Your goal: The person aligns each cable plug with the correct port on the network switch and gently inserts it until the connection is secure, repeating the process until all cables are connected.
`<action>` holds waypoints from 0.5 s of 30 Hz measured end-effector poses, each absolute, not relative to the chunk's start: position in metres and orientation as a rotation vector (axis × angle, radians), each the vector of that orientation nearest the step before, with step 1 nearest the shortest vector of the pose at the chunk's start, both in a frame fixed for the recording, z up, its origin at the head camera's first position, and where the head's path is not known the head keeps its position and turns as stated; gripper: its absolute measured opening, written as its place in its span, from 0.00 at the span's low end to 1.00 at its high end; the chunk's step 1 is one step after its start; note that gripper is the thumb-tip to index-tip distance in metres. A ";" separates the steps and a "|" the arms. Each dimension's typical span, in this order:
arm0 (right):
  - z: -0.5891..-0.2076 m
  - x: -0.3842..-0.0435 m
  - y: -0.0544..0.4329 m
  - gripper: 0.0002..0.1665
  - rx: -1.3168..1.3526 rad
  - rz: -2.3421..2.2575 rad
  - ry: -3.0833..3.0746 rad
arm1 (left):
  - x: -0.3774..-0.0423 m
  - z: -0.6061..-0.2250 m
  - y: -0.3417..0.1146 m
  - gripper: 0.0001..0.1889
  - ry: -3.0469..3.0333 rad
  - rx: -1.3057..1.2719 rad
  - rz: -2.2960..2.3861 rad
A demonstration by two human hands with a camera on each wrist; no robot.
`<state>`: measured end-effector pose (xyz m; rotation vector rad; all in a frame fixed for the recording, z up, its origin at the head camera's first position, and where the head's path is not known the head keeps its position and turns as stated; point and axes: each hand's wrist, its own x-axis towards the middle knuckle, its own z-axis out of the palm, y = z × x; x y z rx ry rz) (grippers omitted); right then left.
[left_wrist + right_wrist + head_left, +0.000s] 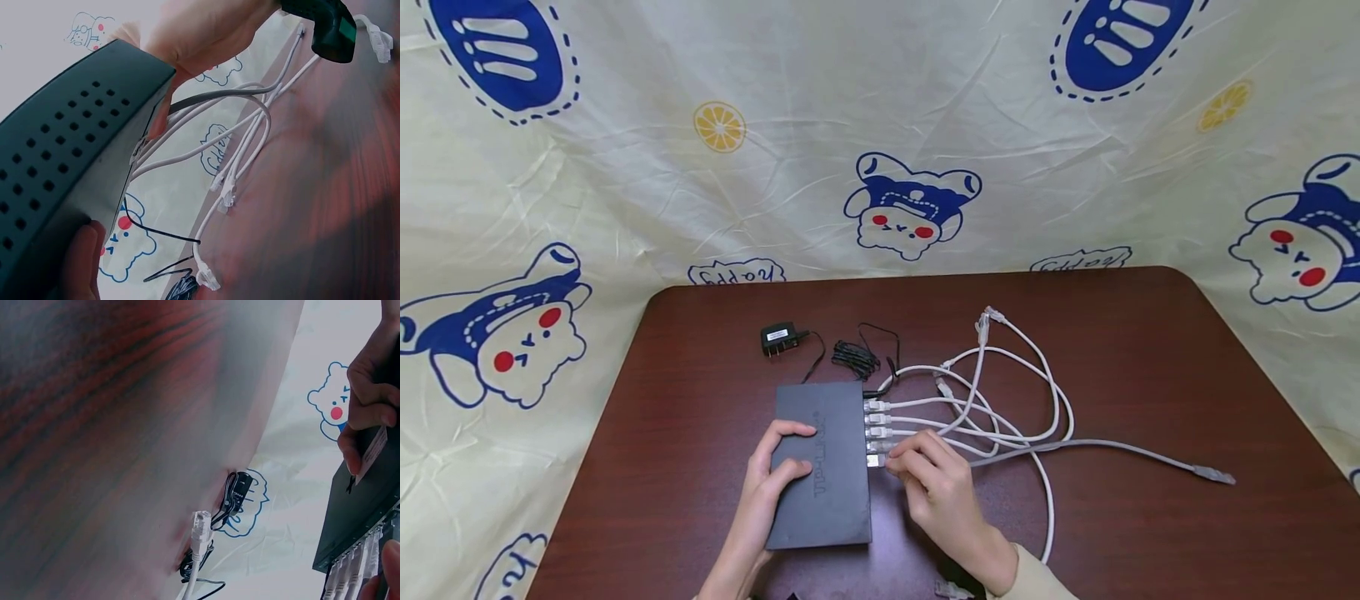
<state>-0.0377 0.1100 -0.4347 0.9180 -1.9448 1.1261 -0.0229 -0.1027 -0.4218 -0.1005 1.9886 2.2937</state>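
Observation:
My left hand (771,479) grips the left side of a dark grey TP-Link network switch (827,517), thumb and a finger on its top face. In the right wrist view, other left fingers (369,409) hold the switch's underside, by a label. Several white network cables (917,421) are plugged into its right side in a row. At the row's near end, my right hand (943,492) pinches the plug (876,460) of a grey network cable (1105,442), right at the ports. The cable's other plug (1213,475) lies to the right on the table.
A black power adapter (778,337) and a coiled black cord (855,358) lie behind the switch. Loose white plugs (983,325) and cable loops spread over the brown table (1150,358). Another clear plug (951,590) shows near my right sleeve. A printed cloth (790,200) hangs behind.

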 end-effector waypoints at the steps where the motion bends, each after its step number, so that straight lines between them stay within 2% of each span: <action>1: -0.435 -0.037 0.110 0.10 0.924 1.130 -1.952 | -0.023 -0.422 -0.104 0.20 2.003 -0.096 2.289; 15: -0.432 -0.036 0.111 0.14 0.971 1.197 -2.065 | -0.024 -0.423 -0.111 0.19 1.935 -0.092 2.344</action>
